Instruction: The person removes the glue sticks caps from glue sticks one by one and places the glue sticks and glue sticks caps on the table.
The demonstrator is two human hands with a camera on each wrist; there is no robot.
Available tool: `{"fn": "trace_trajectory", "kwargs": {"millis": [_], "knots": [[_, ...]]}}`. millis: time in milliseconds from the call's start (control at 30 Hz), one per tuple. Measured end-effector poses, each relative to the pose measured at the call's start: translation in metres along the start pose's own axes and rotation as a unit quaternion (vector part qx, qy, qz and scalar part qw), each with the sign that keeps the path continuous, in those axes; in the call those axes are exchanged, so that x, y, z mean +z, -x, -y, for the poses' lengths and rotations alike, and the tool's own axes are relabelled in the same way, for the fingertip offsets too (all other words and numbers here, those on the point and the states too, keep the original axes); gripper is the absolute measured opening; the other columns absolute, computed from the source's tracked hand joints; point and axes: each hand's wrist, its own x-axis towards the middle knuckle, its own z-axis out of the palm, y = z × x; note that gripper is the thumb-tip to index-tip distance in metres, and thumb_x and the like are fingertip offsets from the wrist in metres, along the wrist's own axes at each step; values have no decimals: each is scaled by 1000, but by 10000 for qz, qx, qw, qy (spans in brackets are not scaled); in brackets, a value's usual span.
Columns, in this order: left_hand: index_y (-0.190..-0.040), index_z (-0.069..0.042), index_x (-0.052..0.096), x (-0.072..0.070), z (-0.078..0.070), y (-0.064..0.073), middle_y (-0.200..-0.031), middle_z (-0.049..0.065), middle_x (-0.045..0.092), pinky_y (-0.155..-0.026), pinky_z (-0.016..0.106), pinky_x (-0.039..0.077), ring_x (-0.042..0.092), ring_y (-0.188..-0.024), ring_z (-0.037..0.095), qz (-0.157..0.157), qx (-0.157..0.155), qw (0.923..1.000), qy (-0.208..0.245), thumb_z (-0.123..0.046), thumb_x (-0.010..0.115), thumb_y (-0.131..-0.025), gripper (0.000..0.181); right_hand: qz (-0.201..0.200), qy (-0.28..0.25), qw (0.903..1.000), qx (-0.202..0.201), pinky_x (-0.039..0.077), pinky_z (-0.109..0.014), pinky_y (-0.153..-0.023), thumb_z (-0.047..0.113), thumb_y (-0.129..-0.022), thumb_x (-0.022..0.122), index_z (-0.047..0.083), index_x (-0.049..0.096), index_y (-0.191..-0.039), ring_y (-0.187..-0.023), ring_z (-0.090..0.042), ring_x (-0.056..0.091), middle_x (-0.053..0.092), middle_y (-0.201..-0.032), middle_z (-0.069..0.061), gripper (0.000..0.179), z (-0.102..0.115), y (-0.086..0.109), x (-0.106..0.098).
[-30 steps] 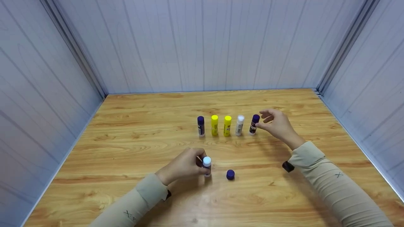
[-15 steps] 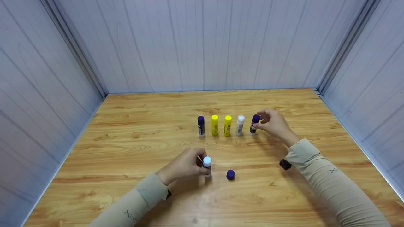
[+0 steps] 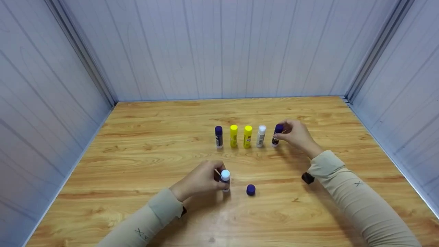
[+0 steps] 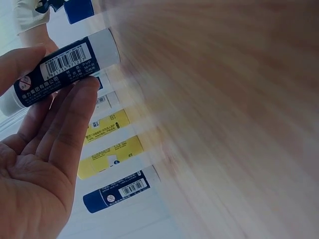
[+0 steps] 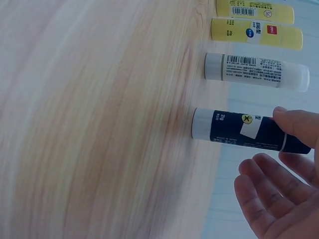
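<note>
My left hand (image 3: 202, 180) grips an upright dark blue glue stick (image 4: 60, 69) between thumb and fingers; its white top shows bare in the head view, and its base is at the table. Just right of it lies a loose dark blue cap (image 3: 250, 190). Farther back, my right hand (image 3: 297, 136) pinches another dark blue glue stick (image 5: 239, 130) near its capped end, at the right end of a row. That stick leans slightly right, its white base low at the table. In the right wrist view the other fingers spread below it.
Left of the right hand stand a white glue stick (image 3: 261, 136), two yellow glue sticks (image 3: 247, 137) and a dark blue one (image 3: 218, 137), spaced apart in line. Pale panel walls (image 3: 219, 51) enclose the wooden table (image 3: 154, 137) at the back and sides.
My right hand has moved slightly left and its fingers have closed onto the dark blue glue stick, which now tips a little to the right. The left hand and its stick stay in place.
</note>
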Motion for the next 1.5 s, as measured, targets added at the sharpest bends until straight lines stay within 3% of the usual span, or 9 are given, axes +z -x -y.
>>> {"fn": "trace_trajectory", "kwargs": {"millis": [167,367,600,733,833,933,1167,1333,1500], "knots": [[-106,-8,71,-1,0,0,-104,0,76,-87,28,65,76,-95,18,26,59,10000,18,-8,89,-86,27,31,86,9999,74,57,-33,-86,13,-98,82,-4,70,-127,-104,-32,71,75,-114,-22,36,1,-1,0],[-117,-5,72,-4,-3,0,-111,3,77,-95,38,65,75,-103,20,64,120,9998,-117,-13,90,-87,36,93,126,9997,161,59,-40,-91,14,-99,81,-4,70,-127,-107,-35,71,75,-117,-24,36,3,0,-1],[-132,0,70,-16,-12,1,-127,13,74,-104,49,62,72,-117,29,-13,89,9999,-126,-33,90,-91,57,-238,122,9996,18,56,-28,-83,11,-99,80,-5,72,-123,-101,-32,71,75,-112,-23,30,7,0,-8],[-136,-2,68,-27,-18,0,-134,19,72,-106,50,61,71,-123,35,-100,137,9997,-146,-44,83,-97,59,-555,45,9984,-117,54,-21,-79,12,-100,80,-6,71,-126,-102,-33,71,75,-114,-24,32,13,1,-13],[-137,-4,68,-35,-21,-4,-133,17,73,-106,48,61,71,-124,35,-273,145,9994,-143,-47,79,-100,58,-845,-26,9960,-284,52,-15,-76,12,-100,80,-6,71,-128,-104,-36,73,76,-114,-25,34,18,2,-15],[-133,-5,71,-42,-23,-8,-127,11,75,-103,44,63,72,-119,29,-596,212,9979,-157,-44,76,-103,49,-1185,-149,9911,-584,51,-10,-76,10,-99,81,-6,72,-124,-102,-32,74,77,-112,-25,30,24,3,-15],[-122,-9,75,-53,-28,-16,-115,3,79,-96,40,65,76,-104,18,-1326,464,9897,-268,-35,68,-110,29,-1935,-725,9713,-1178,55,-9,-81,4,-95,84,-6,75,-114,-88,4,67,78,-106,-24,23,39,3,-10],[-124,-6,73,-57,-34,-21,-119,9,78,-97,40,65,76,-109,22,-1584,629,9849,-308,-29,71,-108,28,-2112,-1236,9578,-1506,58,-14,-87,-1,-93,85,-8,74,-115,-89,2,69,77,-106,-24,25,54,7,-4],[-133,-3,71,-58,-40,-27,-124,13,77,-103,46,63,75,-115,31,-1728,916,9796,-469,-24,76,-105,36,-1941,-1856,9458,-1826,61,-19,-88,-6,-91,83,-10,73,-116,-89,-2,72,77,-105,-11,27,67,13,2]]}}
